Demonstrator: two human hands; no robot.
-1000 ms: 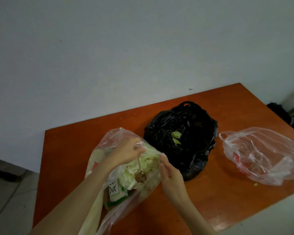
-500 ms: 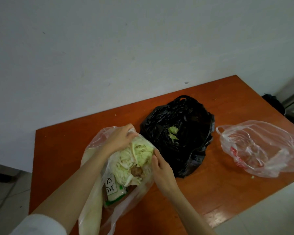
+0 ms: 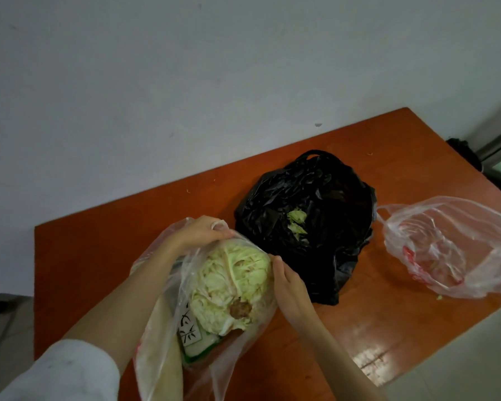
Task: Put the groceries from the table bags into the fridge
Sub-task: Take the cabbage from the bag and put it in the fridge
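Note:
A pale green cabbage [image 3: 232, 282] with a brown stem end sits in the mouth of a clear plastic bag [image 3: 168, 351] at the near left of the orange table [image 3: 99, 244]. My left hand [image 3: 198, 233] grips the bag's far rim and handle above the cabbage. My right hand [image 3: 289, 287] lies against the cabbage's right side, fingers curled round it through the bag's edge. Under the cabbage lies a white and green package [image 3: 195, 337] with black print.
A crumpled black bag [image 3: 310, 215] with green leaf scraps inside lies in the table's middle. A clear bag with red print [image 3: 451, 247] lies at the right, near the table's front edge. A white wall stands behind; a dark doorway shows far right.
The cabbage has come further out of the clear bag and shows more. My left hand pulled the bag's rim back; my right hand stayed on the cabbage's right side.

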